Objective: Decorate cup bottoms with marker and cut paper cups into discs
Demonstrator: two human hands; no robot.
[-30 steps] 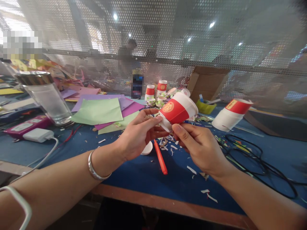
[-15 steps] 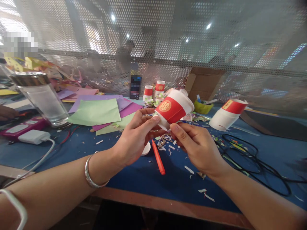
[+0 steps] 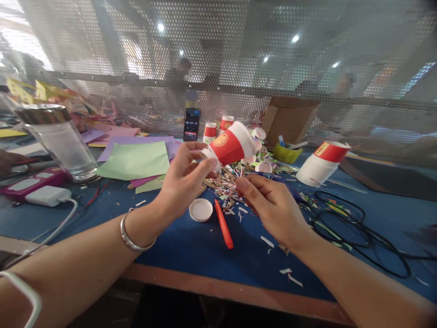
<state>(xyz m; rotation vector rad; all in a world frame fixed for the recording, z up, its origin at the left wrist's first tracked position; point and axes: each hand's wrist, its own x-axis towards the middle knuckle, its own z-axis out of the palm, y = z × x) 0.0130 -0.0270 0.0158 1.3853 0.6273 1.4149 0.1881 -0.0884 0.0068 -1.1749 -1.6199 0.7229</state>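
Observation:
A red and white paper cup [image 3: 233, 145] with a gold emblem is tilted on its side in the air. My left hand [image 3: 186, 175] holds it by its lower left end, thumb in front. My right hand [image 3: 264, 200] is just below and to the right, apart from the cup, with thumb and forefinger pinched together. Whether something thin is in that pinch cannot be made out. Below the hands, a round white paper piece with a rim [image 3: 200, 210] lies on the blue table beside an orange-red pen-shaped stick [image 3: 224, 224].
Paper scraps [image 3: 232, 184] litter the table behind the hands. Coloured paper sheets [image 3: 136, 159] and a glass bottle [image 3: 63, 141] are at left. Stacked cups [image 3: 322, 164] and a black cable [image 3: 362, 232] lie at right. A phone [image 3: 191, 127] stands behind; another person's hand [image 3: 10, 161] shows far left.
My left hand has moved the cup left, away from my right hand, which was touching its lower edge. The round white piece on the table is now in full view.

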